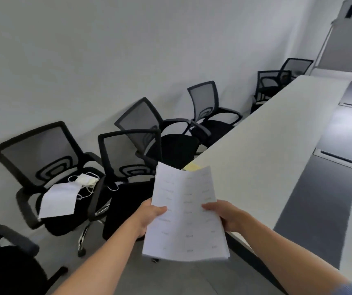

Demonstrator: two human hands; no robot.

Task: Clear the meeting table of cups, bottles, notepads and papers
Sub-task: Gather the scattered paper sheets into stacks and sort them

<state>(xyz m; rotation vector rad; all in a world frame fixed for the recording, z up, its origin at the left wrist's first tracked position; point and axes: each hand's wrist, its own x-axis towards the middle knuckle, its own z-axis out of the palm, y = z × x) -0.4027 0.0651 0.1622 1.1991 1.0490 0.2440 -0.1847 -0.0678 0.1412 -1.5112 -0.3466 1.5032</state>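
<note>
Left hand (149,218): the thumb is laid on top of the stack of papers (185,226) at its left edge, with the fingers hidden beneath, so the stack is pinched. Right hand (226,216): the same hold is seen at the right edge, thumb on top.

The stack is held in the air in front of the body, just off the near corner of the meeting table (266,145). A yellow sheet (192,167) shows behind the stack's far edge. Whether it belongs to the stack or lies on the table corner cannot be told.

Step judged to be carrying off the gathered papers. The sheets are slightly fanned at the near right corner, so both side holds are best kept until the edges are tapped level. Only then should one hand be freed. The yellow sheet is to be checked before leaving.

A dark inlay strip (319,199) runs down the table. On a chair (43,158) to the left lies a loose sheet (58,199), with a white adapter (85,179) and its cable at its far edge.
</note>
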